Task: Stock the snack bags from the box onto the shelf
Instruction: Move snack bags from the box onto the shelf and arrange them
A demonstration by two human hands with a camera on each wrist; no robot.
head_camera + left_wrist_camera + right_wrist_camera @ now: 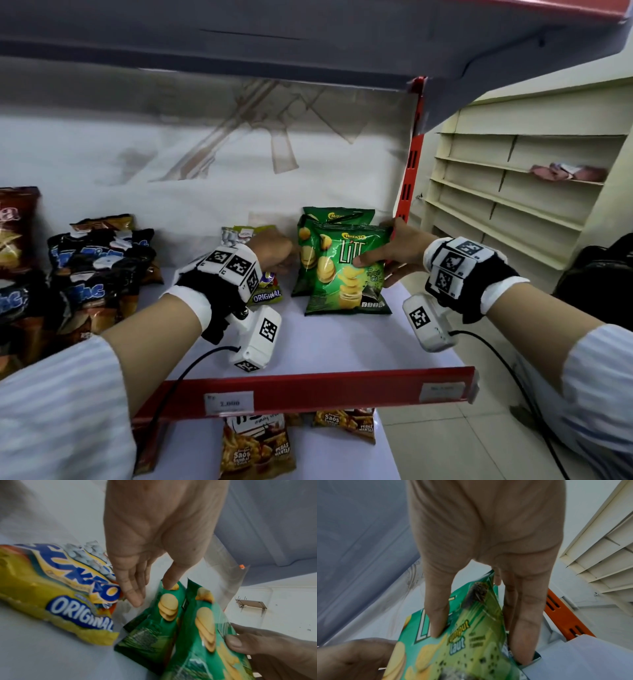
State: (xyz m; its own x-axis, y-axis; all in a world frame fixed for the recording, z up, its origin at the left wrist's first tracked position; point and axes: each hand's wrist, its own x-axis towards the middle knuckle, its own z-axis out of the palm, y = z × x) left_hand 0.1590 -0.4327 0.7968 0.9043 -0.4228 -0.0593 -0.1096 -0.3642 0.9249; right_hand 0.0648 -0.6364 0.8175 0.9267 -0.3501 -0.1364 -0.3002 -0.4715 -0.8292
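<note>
Your right hand (394,255) pinches the front green snack bag (346,270), standing near the shelf's (342,342) right edge. Your left hand (270,251), fingers straight and relaxed, touches the rear green bag (308,226) beside the yellow bag (56,595).

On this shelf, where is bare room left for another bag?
Bare shelf runs along the front, between the green bags and the red edge strip. A narrower gap lies between the black bags and the yellow bag. The left end is crowded.

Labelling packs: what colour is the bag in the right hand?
Green bag with yellow crisps printed on it, pinched by the right hand; clearest in the head view.
</note>
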